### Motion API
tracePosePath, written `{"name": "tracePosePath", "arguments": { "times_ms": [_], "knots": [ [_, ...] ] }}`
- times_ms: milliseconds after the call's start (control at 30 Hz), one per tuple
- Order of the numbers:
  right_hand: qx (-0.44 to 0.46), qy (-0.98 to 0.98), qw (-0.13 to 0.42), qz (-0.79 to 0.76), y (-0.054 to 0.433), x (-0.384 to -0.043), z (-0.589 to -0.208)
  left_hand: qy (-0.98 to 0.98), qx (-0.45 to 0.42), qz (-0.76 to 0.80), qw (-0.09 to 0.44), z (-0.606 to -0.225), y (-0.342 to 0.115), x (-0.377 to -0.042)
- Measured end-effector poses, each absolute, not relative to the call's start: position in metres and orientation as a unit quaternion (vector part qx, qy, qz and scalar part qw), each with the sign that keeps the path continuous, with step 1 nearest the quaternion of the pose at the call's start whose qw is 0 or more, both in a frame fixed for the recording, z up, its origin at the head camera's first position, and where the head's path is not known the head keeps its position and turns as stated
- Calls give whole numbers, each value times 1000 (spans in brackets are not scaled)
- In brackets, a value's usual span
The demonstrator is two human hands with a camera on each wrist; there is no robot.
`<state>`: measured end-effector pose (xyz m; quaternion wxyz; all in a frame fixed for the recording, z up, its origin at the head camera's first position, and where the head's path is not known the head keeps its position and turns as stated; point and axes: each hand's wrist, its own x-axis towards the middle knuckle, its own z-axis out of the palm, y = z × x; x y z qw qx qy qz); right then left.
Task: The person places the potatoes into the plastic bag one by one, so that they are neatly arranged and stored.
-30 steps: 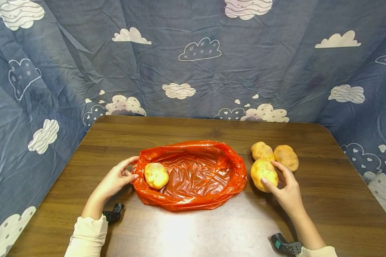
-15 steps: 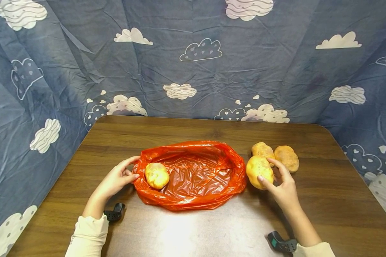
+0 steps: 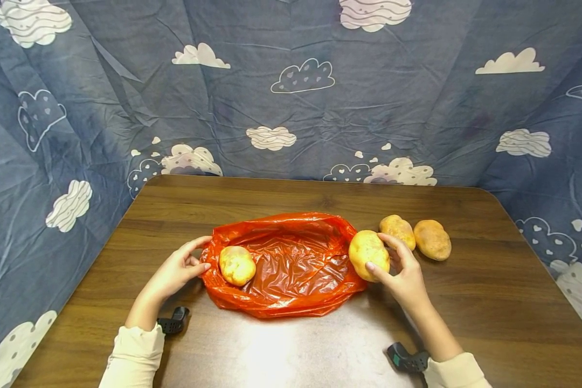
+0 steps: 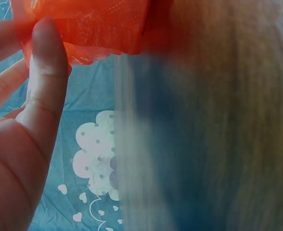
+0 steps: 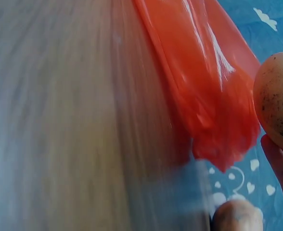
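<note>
A red plastic bag (image 3: 296, 269) lies spread with its mouth facing up on the table, and one potato (image 3: 237, 265) rests inside its left end. My left hand (image 3: 172, 272) pinches the bag's left edge; in the left wrist view the thumb (image 4: 47, 82) lies against the red film. Between thumb and fingers my right hand (image 3: 404, 275) grips another potato (image 3: 369, 255), which overlaps the bag's right rim in the head view. From the right wrist, this held potato (image 5: 278, 101) shows dark specks beside the bag (image 5: 213, 91).
Two more potatoes, one nearer (image 3: 397, 231) and one farther right (image 3: 432, 240), lie side by side right of the bag. The wooden table (image 3: 494, 302) ends at a blue cloud-patterned curtain (image 3: 300, 129) behind. Each wrist wears a black device (image 3: 173, 320).
My right hand has carried its potato leftward, away from the other two potatoes and over to the bag's right rim. The left hand and the potato in the bag stay put.
</note>
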<state>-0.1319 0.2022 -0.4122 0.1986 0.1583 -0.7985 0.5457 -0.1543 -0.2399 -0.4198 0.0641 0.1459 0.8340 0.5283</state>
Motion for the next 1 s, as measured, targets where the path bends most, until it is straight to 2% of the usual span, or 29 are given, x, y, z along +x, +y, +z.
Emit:
{"name": "tracePosePath", "arguments": {
  "times_ms": [267,567,1000],
  "knots": [
    [174,-796,170,555,188,-144,-426,833,148,529,60,-421,-240,-155],
    [208,-787,160,558,156,-139,-404,836,149,525,58,-422,-240,-156],
    [222,-785,120,566,122,-146,-404,838,142,523,65,-422,-240,-156]
  ]
}}
